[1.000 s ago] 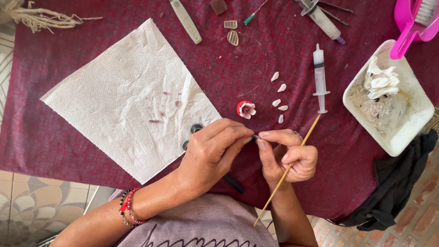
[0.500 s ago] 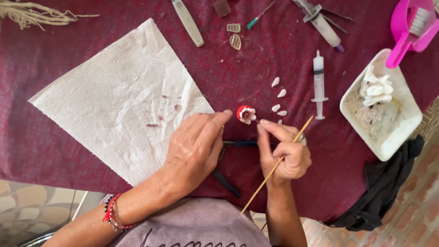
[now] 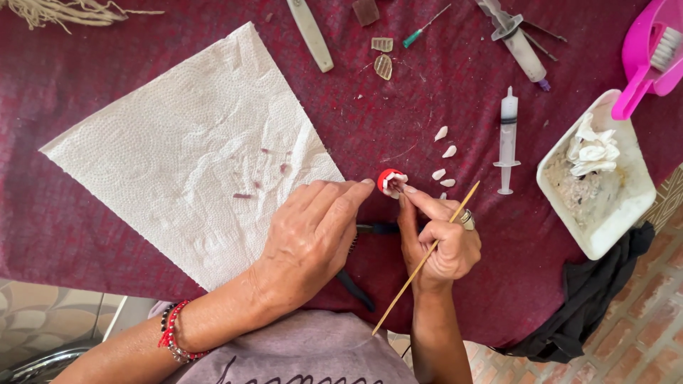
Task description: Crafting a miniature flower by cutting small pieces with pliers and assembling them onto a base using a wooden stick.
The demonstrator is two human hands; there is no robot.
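- head view, looking straight down on a table draped in a dark red cloth (image 3: pixel 107 235), the person's torso at 6 o'clock.
- left hand (image 3: pixel 313 238): palm down near the centre, fingers stretched loosely toward 2 o'clock, the index tip just beside the small red and white piece (image 3: pixel 390 180); the hand lies over dark-handled pliers (image 3: pixel 356 288), whose handles emerge beneath it toward 5 o'clock; whether the fingers grip them cannot be told.
- right hand (image 3: pixel 437 238): at 3 o'clock of the left hand, fingers curled around a thin wooden stick (image 3: pixel 427 259) that runs from 1 o'clock to 7 o'clock; the extended index finger touches the red and white piece.
- red and white piece: resting on the cloth just above both hands, at about 12 o'clock of the right hand.
- white petal-shaped chips (image 3: pixel 445 153): a short row at 1 o'clock of the piece, near it.
- syringe (image 3: pixel 506 139): upright on the cloth, at 3 o'clock of the chips.
- paper towel (image 3: pixel 192 153): spread at 10 o'clock of the left hand, with a few reddish stains.
- white tray (image 3: pixel 633 206): at 3 o'clock near the table edge, holding crumpled tissue and greyish residue.
- pink brush holder (image 3: pixel 644 57): at 2 o'clock, top corner.
- beaded bracelet (image 3: pixel 174 333): on the left wrist, red and dark beads.
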